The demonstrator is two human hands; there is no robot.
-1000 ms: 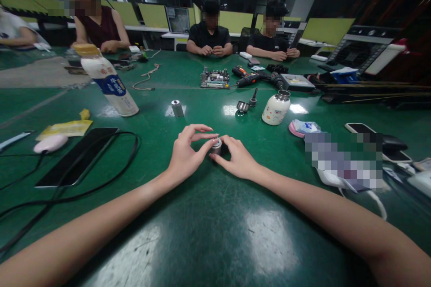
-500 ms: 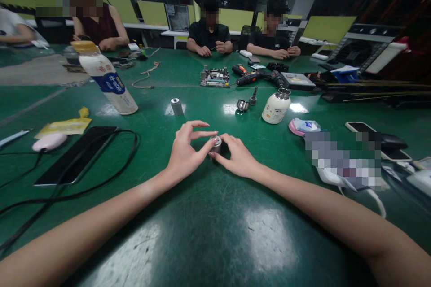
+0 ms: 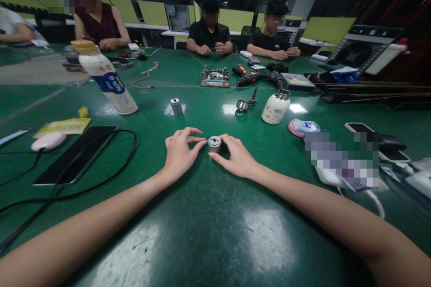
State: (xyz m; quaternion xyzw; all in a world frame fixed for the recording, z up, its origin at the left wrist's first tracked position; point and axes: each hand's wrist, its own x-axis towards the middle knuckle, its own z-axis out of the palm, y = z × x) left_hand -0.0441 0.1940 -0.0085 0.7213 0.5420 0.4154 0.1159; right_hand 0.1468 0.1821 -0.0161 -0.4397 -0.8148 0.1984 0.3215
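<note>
A small metal cylinder (image 3: 214, 143) with a hole in its top stands on the green table (image 3: 208, 228) between my hands. My right hand (image 3: 237, 158) is curled around its right side, thumb and forefinger pinching it. My left hand (image 3: 180, 152) rests on the table just left of the cylinder. Its fingers are loosely apart and hold nothing, and the fingertips lie a short gap from the metal.
A second metal cylinder (image 3: 176, 106), a milk bottle (image 3: 107, 83), a white flask (image 3: 276, 107) and its metal cap (image 3: 242, 106) stand farther back. A black tablet (image 3: 76, 154), cable and pink mouse (image 3: 49, 140) lie at left, phones (image 3: 377, 136) at right. Several people sit across the table.
My left hand has let go of the cylinder's top, dropped to the table and drawn slightly left. The cylinder's top now shows. My right hand keeps its grip.
</note>
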